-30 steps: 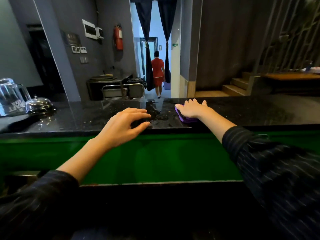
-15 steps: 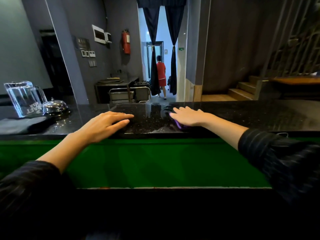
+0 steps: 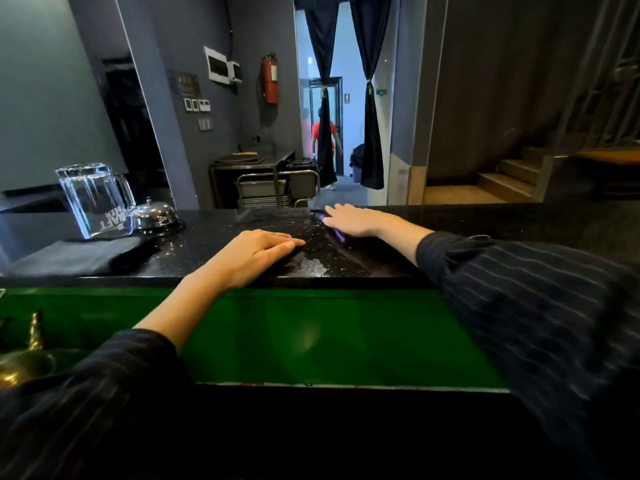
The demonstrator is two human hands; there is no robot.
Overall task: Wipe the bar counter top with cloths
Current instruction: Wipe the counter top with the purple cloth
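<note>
The black speckled bar counter [image 3: 214,233] runs across the view. My right hand [image 3: 356,220] lies flat near its far edge, pressing down a purple cloth [image 3: 338,234], of which only a sliver shows under the palm. Closer to the near edge, my left hand [image 3: 252,256] presses flat on what looks like a black cloth [image 3: 297,259], hard to tell from the dark stone. A wet, shiny streak [image 3: 313,268] lies between the hands.
On the counter's left stand an upturned glass pitcher [image 3: 95,199], a metal service bell [image 3: 154,216] and a folded dark cloth [image 3: 79,256]. A green panel [image 3: 311,334] sits below the counter edge, a brass object [image 3: 24,362] at lower left. A person in red [image 3: 320,133] is in the far doorway.
My right hand has slid the purple cloth left and toward the far edge, closing on my left hand. The view has turned left, showing more of the pitcher.
</note>
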